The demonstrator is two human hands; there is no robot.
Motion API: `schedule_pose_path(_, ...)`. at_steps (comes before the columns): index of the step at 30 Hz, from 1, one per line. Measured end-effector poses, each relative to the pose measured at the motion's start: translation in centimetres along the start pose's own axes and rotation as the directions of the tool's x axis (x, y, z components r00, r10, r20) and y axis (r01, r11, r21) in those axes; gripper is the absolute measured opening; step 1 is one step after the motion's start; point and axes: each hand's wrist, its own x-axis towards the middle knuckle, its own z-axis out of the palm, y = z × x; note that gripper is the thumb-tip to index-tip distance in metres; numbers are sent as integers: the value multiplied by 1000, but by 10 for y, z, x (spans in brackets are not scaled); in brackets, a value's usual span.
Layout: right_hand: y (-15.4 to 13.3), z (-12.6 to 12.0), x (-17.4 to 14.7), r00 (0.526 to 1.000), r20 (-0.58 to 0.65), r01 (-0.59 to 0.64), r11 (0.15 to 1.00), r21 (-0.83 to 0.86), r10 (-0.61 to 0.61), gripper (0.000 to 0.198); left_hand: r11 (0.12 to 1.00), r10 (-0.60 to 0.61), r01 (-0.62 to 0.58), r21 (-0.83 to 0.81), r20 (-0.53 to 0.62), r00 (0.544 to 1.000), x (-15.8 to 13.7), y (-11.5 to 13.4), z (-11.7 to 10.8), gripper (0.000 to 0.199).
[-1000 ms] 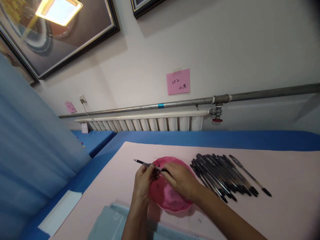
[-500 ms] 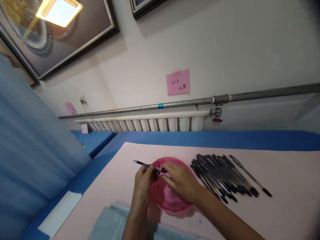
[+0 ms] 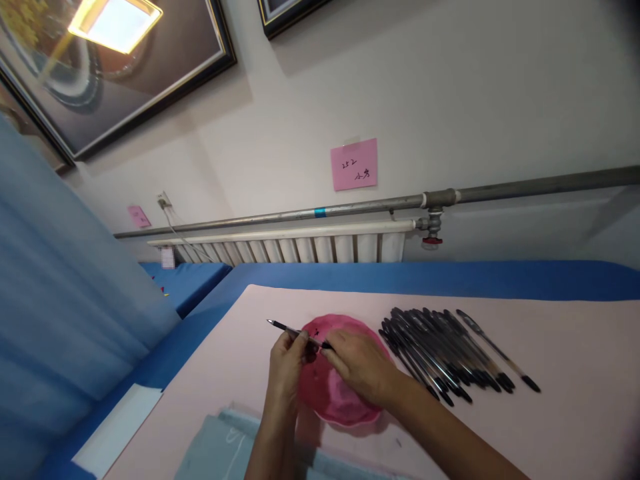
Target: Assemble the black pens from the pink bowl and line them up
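Note:
Over a pink scalloped dish [image 3: 340, 407], a ballpoint pen [image 3: 284, 327] slants with its tip pointing to the upper left. My left hand [image 3: 286, 367] pinches its barrel between thumb and fingers. My right hand [image 3: 363, 367] has its thumb and forefinger closed around the black rear end of the same pen; the fingertips partly cover that end. Small dark bits [image 3: 317, 332] lie in the dish, too small to name, and my hands hide some of the inside.
Right of the dish, many black-capped pens [image 3: 430, 353] lie in a pile, with one pen [image 3: 495, 347] apart from them. Pale blue cloth [image 3: 215, 447] lies near me on the pink sheet [image 3: 565, 427]. A radiator [image 3: 300, 248] and pipe [image 3: 540, 187] run along the wall.
My right fingers have shifted slightly left and closed further over the pen's black rear end. My left hand and the pen stay nearly in place; the view moves a little.

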Motion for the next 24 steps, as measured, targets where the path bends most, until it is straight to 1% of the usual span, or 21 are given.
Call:
schedule_pose_path(4, 2, 3, 0, 1000, 16, -10, 1000, -17, 10, 19, 999, 24, -23, 34, -16, 1000, -1, 1, 3, 30)
schedule_pose_path(11, 0, 3, -1, 999, 51, 1, 999, -53, 2, 21, 994, 53, -52, 94, -8, 999, -2, 1, 3, 26)
schedule_pose_path(20, -2, 3, -1, 989, 143, -35, 999, -41, 41, 21, 957, 122, -114, 267, -12, 992, -2, -3, 3, 21)
schedule_pose_path(24, -3, 2, 0, 986, 155, -51, 998, -44, 57, 22, 959, 113, -109, 262, 0, 994, -2, -4, 3, 20)
